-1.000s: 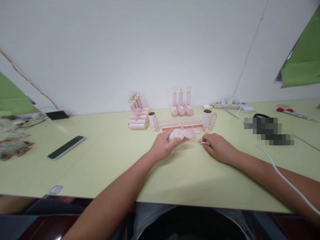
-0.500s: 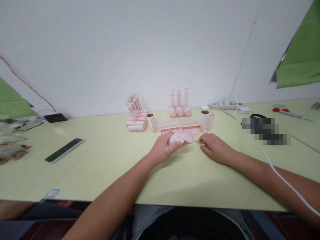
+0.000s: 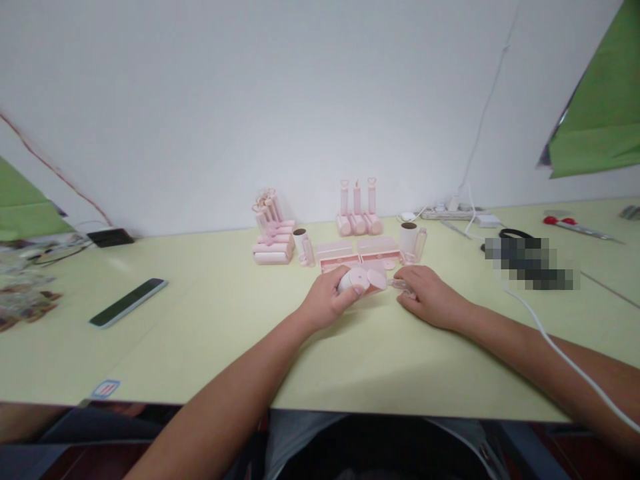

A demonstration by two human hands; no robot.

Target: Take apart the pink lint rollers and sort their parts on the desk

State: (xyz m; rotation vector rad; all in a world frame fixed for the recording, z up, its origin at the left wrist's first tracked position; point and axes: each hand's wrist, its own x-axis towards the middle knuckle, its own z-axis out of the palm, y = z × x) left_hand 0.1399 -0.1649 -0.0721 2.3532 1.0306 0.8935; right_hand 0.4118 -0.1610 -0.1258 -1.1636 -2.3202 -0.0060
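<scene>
My left hand (image 3: pixel 327 298) is wrapped round a pink and white lint roller (image 3: pixel 357 278), its round end facing me and a pink cover flap folded out to the right. My right hand (image 3: pixel 433 297) pinches a small clear part (image 3: pixel 399 285), which looks like the roller's handle, close to the cover's right edge. I cannot tell whether the two touch. Just behind my hands lie two opened pink cases (image 3: pixel 381 255). On either side of them stand white paper rolls (image 3: pixel 407 241) with brown cores, each beside a pink handle (image 3: pixel 421 244).
Assembled lint rollers stand in groups at back left (image 3: pixel 273 245) and back centre (image 3: pixel 359 223). A phone (image 3: pixel 129 303) lies left. To the right are a power strip (image 3: pixel 450 212), a blurred-out dark object (image 3: pixel 530 263), scissors-like red tool (image 3: pixel 560 221) and a white cable (image 3: pixel 555 335).
My right hand has shifted slightly and its fingers have opened a little around the clear part, showing more of it. The left hand keeps its hold on the lint roller. The view has tilted slightly.
</scene>
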